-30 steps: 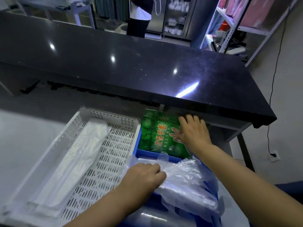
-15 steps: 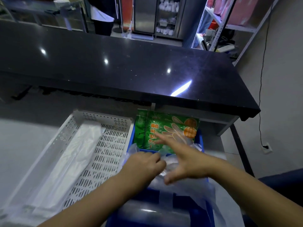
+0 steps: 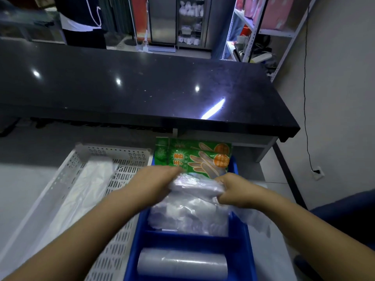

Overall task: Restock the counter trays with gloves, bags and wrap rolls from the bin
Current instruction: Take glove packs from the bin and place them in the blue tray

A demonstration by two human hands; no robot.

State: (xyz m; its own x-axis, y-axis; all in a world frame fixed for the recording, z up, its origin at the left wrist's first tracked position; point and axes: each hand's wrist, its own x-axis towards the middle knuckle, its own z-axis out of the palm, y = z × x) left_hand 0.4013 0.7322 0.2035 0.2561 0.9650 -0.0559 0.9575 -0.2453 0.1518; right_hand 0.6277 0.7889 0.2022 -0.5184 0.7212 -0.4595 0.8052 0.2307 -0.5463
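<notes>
Grasped clear bags (image 3: pixel 194 188) at both ends with left grip (image 3: pixel 160 179) and right grip (image 3: pixel 233 189), likely to seat them in blue tray's (image 3: pixel 186 237) middle compartment.

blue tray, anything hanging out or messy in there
Yes: the clear bags in the middle compartment spill over the blue tray's right wall, with loose plastic trailing outside below the right hand, which grips them.

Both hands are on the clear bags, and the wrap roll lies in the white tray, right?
No: the head view shows the wrap roll in the blue tray's nearest compartment, not the white tray. Left hand and right hand are on the clear bags.
</notes>
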